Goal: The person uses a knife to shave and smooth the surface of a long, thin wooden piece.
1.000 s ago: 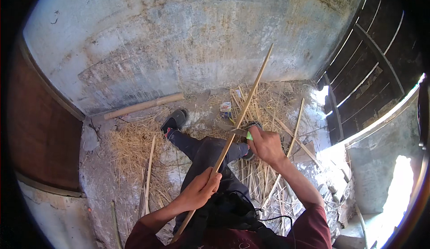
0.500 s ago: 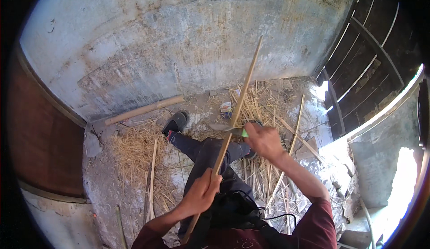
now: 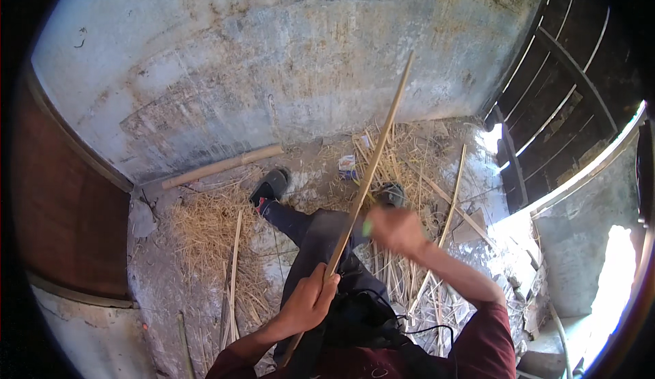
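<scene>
A long, thin bamboo strip [image 3: 377,154] slants from my lap up and away to the right, its far tip in front of the wall. Toward its lower end my left hand [image 3: 312,300] is wrapped round it, with the butt running back past my wrist. My right hand [image 3: 396,231], smeared by motion, is closed on a knife, of which a green bit of handle [image 3: 367,229] shows beside the strip. The blade cannot be made out now; the earlier frame shows it lying across the strip. My legs in dark trousers [image 3: 295,227] stretch out beneath the strip.
Straw-like shavings [image 3: 205,236] cover the floor at left, with more split strips [image 3: 454,195] at right. A bamboo pole [image 3: 222,166] lies along the stained wall [image 3: 286,72]. A small packet [image 3: 347,166] lies near my right shoe [image 3: 391,195]. Dark slatted boards [image 3: 559,92] stand at far right.
My right hand has drawn back along the strip toward me with the knife. The strip's far tip has swung slightly to the right, while my left hand keeps its grip.
</scene>
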Tool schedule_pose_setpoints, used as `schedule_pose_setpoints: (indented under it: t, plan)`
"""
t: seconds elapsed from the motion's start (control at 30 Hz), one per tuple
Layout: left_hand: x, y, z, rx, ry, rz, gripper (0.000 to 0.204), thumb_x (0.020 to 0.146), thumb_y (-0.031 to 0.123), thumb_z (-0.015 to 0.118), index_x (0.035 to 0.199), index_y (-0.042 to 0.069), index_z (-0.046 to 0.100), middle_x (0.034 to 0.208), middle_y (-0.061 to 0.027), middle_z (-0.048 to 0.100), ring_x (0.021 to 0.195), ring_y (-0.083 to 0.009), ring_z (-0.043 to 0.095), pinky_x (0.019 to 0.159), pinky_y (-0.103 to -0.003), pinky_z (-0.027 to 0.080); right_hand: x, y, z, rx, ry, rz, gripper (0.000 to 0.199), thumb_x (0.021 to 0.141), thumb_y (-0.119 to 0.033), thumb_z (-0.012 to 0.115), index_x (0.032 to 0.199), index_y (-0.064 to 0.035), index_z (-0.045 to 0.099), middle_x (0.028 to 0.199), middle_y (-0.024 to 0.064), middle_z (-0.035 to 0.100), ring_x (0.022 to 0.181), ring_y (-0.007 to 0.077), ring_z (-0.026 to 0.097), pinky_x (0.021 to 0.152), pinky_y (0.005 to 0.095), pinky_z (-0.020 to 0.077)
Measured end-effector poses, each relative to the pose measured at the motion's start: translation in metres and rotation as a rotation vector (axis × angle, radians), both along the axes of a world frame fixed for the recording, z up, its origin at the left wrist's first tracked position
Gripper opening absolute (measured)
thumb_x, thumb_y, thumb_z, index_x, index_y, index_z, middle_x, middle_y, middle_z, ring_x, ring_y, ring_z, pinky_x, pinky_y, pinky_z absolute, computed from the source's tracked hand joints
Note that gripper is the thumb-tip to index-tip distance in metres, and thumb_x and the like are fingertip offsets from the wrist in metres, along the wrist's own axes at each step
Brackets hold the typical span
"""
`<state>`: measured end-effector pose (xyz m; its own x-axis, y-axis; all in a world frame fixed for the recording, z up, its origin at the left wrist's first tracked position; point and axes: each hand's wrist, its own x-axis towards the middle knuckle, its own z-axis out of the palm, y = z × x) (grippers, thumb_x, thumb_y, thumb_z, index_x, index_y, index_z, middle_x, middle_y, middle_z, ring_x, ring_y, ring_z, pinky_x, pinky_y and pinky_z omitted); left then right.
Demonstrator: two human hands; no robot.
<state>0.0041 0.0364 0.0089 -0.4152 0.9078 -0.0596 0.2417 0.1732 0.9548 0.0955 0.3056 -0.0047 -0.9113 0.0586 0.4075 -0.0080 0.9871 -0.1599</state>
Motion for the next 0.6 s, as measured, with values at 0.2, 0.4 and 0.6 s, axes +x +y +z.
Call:
schedule_pose_setpoints:
  t: [0.2, 0.4, 0.6]
  plan:
    - [-0.004, 0.000, -0.014, 0.043, -0.018, 0.007, 0.024, 0.112, 0.022, 0.050, 0.103, 0.000, 0.048, 0.067, -0.0141, 0.056, 0.059, -0.0320, 0.062, 0.056, -0.044, 0.044, -0.008, 0.003, 0.008, 0.027, 0.104, -0.155, 0.023, 0.086, -0.012, 0.069, 0.098, -0.0064, 0.050, 0.075, 0.0099, 0.062, 0.059, 0.0292, 0.068, 0.051, 0.0426, 0.0540]
    - [-0.001, 0.000, -0.005, 0.017, 0.005, -0.009, 0.024, 0.113, 0.022, 0.049, 0.101, 0.001, 0.048, 0.067, -0.0139, 0.056, 0.058, -0.0312, 0.062, 0.056, -0.043, 0.044, -0.009, 0.033, 0.021, 0.227, 0.124, -0.080, 0.021, 0.085, -0.011, 0.068, 0.096, -0.0065, 0.051, 0.074, 0.0083, 0.061, 0.057, 0.0269, 0.067, 0.050, 0.0400, 0.0536]
    - [0.003, -0.001, 0.001, 0.008, 0.016, 0.010, 0.024, 0.113, 0.022, 0.049, 0.101, 0.000, 0.047, 0.066, -0.0148, 0.056, 0.057, -0.0342, 0.062, 0.055, -0.045, 0.044, -0.016, 0.027, 0.019, 0.157, 0.109, -0.011, 0.018, 0.089, -0.010, 0.066, 0.098, -0.0080, 0.052, 0.073, 0.0081, 0.062, 0.056, 0.0272, 0.067, 0.048, 0.0402, 0.0528]
